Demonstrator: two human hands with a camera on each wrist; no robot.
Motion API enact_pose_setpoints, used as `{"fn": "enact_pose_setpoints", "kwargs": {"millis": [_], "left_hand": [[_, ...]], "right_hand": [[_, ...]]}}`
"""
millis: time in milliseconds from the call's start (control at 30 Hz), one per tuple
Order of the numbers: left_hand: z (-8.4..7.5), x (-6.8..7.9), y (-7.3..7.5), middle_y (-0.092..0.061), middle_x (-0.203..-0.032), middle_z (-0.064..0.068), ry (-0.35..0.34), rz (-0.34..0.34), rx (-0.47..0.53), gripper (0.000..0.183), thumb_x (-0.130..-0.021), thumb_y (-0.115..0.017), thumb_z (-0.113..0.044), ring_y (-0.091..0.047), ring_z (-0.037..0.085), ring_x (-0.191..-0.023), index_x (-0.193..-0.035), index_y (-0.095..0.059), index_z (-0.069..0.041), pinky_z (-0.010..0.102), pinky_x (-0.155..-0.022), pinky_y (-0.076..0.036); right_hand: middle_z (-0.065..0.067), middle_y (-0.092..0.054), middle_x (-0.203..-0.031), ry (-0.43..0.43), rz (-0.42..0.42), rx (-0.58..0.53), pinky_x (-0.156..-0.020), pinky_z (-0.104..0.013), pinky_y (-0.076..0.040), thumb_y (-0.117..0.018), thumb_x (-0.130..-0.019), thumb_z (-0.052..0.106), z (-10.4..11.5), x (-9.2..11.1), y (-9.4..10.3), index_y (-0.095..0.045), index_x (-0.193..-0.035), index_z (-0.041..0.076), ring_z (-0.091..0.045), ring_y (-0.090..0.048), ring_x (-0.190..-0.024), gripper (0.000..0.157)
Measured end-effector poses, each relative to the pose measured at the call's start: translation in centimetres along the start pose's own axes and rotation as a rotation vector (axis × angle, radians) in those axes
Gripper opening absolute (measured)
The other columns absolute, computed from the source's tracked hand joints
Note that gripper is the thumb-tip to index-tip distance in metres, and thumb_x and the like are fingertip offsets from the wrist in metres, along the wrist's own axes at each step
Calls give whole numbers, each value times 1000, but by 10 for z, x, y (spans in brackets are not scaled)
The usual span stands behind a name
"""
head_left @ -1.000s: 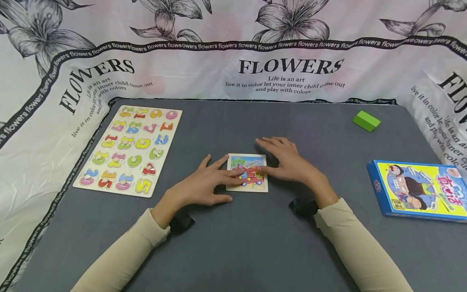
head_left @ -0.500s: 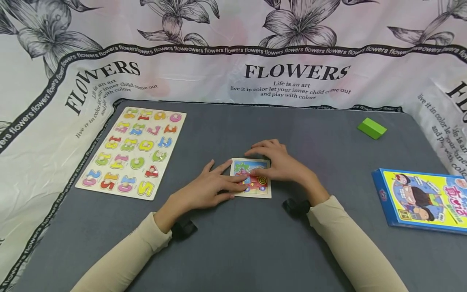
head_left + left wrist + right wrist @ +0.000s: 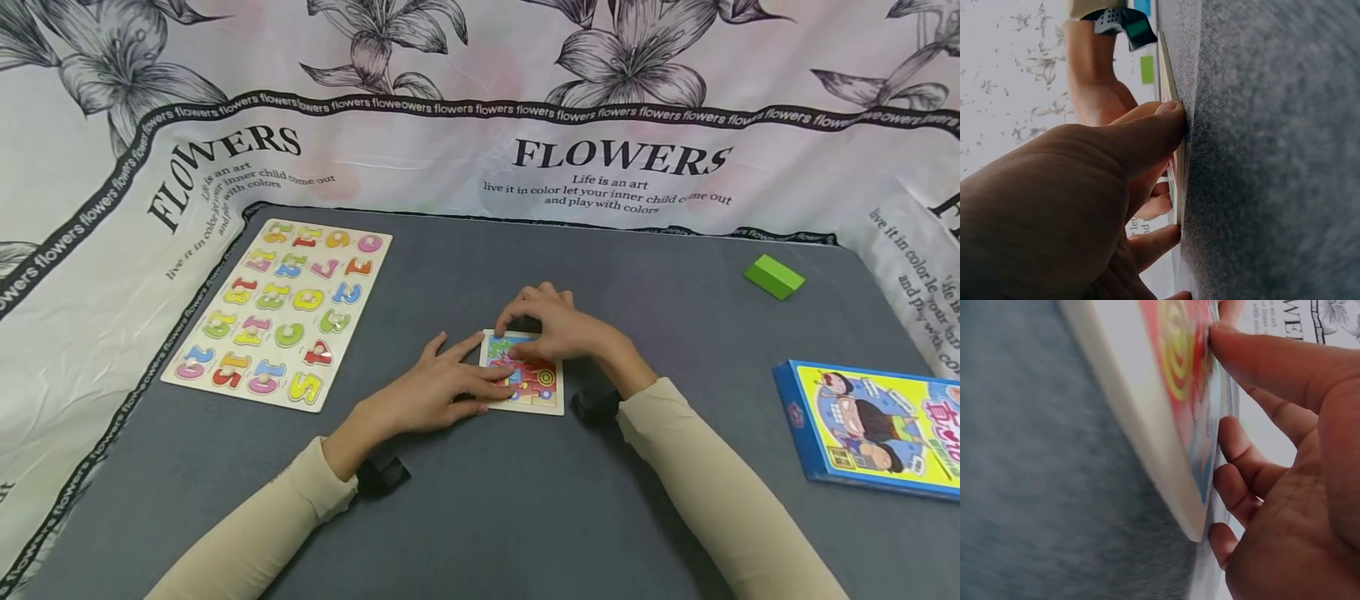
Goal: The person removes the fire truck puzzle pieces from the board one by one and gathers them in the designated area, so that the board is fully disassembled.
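A small wooden jigsaw puzzle [image 3: 550,400] with a red vehicle picture lies flat on the grey table, its pale frame showing round the edge. My left hand [image 3: 423,392] rests along its left side, fingers spread and fairly straight, two fingertips on the picture. The left wrist view shows the left thumb [image 3: 1154,137] against the frame's near edge. My right hand [image 3: 566,329] arches over the upper right part, fingers curled at the far edge. In the right wrist view its thumb [image 3: 1272,359] touches the picture. The hands hide part of the picture.
A board of colourful numbers [image 3: 277,317] lies at the left. A green block [image 3: 775,277] sits at the back right, and a blue and yellow box [image 3: 870,429] lies at the right. Flower-print sheeting [image 3: 420,183] runs beyond the table's back edge.
My right hand has moved left over the puzzle, its fingers curling at the far edge. The left hand stays nearly still on the puzzle. The whole view has shifted slightly.
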State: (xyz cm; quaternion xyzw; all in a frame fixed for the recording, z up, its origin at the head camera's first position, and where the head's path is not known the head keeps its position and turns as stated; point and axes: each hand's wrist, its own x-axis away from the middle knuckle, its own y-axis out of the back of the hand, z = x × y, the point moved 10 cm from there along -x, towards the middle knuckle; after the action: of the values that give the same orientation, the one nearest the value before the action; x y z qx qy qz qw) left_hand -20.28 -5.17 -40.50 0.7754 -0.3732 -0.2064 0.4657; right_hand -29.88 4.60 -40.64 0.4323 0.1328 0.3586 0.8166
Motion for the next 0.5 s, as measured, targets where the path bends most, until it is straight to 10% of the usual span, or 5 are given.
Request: {"fn": "enact_pose_setpoints", "kwargs": {"millis": [500], "left_hand": [[-1, 2, 0, -47, -157, -10, -17, 3, 0, 42, -101, -65, -27, -13, 36, -159, -142, -61, -31, 77, -117, -5]], "right_hand": [[-4, -55, -108, 15, 172, 18, -85, -45, -19, -79, -84, 19, 7, -12, -4, -71, -111, 28, -25, -37, -101, 29]]}}
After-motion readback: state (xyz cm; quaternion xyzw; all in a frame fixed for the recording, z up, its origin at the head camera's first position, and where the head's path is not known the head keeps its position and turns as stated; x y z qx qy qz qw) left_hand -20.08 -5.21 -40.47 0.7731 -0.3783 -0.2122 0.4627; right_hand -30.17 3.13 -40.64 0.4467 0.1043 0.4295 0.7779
